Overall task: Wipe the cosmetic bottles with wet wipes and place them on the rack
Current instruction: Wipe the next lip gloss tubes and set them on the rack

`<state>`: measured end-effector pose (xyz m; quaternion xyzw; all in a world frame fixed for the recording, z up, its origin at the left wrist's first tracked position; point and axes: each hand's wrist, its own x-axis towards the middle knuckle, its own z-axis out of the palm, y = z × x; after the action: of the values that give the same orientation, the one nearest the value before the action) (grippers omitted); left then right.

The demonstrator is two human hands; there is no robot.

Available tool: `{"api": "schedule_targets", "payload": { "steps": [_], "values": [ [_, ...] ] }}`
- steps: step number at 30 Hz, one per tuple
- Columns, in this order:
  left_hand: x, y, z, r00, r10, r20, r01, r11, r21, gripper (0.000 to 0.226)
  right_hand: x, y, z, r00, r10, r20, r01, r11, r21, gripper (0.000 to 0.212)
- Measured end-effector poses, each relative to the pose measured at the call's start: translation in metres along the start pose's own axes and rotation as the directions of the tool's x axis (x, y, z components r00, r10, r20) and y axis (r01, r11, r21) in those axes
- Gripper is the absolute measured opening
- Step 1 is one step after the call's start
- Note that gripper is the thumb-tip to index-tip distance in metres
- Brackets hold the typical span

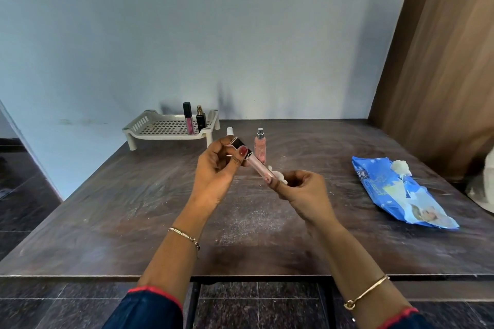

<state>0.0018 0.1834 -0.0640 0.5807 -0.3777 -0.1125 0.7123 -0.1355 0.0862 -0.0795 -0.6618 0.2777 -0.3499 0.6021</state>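
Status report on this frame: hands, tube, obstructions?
Left hand grips gloss tube by cap. Right hand holds wipe on tube's lower end. Two bottles on rack; pink spray bottle stands on table.

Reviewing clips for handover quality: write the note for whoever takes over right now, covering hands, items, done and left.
Left hand grips the dark cap end of a lip gloss tube; right hand holds a wipe against its lower end.
Rack, far left: a pink gloss and a dark perfume bottle stand in it.
On the table: pink spray bottle, a white-capped bottle partly hidden behind the left hand, wipes pack at right.
Done: two racked. Left: finish this tube, rack it, then the two standing bottles.
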Motion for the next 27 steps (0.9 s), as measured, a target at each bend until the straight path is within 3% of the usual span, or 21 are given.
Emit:
{"api": "schedule_targets", "payload": {
  "steps": [3, 6, 7, 9, 16, 19, 23, 27],
  "values": [
    [-0.003, 0.003, 0.006, 0.998, 0.06, -0.03, -0.06, 0.998, 0.02, 0.032, -0.003, 0.011, 0.009, 0.983, 0.183, 0.0, -0.173, 0.929, 0.328, 0.013],
    [-0.006, 0.001, 0.009, 0.992, 0.124, -0.029, -0.121, 0.989, 0.084, 0.029, -0.002, 0.017, 0.016, 0.915, 0.368, 0.166, -0.378, 0.635, 0.674, 0.002],
    [-0.008, 0.001, 0.01, 0.99, 0.141, -0.019, -0.138, 0.984, 0.109, 0.029, -0.001, 0.019, 0.017, 0.898, 0.393, 0.199, -0.407, 0.567, 0.717, 0.003],
    [-0.012, 0.0, 0.013, 0.986, 0.169, -0.012, -0.165, 0.975, 0.149, 0.03, 0.001, 0.019, 0.019, 0.88, 0.421, 0.221, -0.438, 0.536, 0.722, 0.005],
    [-0.017, 0.003, 0.02, 0.974, 0.223, -0.041, -0.209, 0.954, 0.217, 0.031, 0.005, 0.019, 0.017, 0.839, 0.509, 0.19, -0.497, 0.576, 0.649, 0.011],
    [-0.017, 0.002, 0.02, 0.972, 0.224, -0.064, -0.207, 0.957, 0.203, 0.031, 0.004, 0.019, 0.016, 0.855, 0.496, 0.153, -0.473, 0.624, 0.622, 0.014],
    [-0.021, -0.006, 0.017, 0.966, 0.243, -0.087, -0.208, 0.932, 0.297, 0.035, 0.004, 0.005, 0.013, 0.955, 0.295, -0.03, -0.253, 0.863, 0.438, 0.028],
    [-0.021, -0.01, 0.015, 0.958, 0.281, -0.063, -0.234, 0.886, 0.4, 0.028, -0.002, -0.023, 0.01, 0.996, 0.003, -0.085, 0.022, 0.955, 0.294, 0.018]
  ]
}}
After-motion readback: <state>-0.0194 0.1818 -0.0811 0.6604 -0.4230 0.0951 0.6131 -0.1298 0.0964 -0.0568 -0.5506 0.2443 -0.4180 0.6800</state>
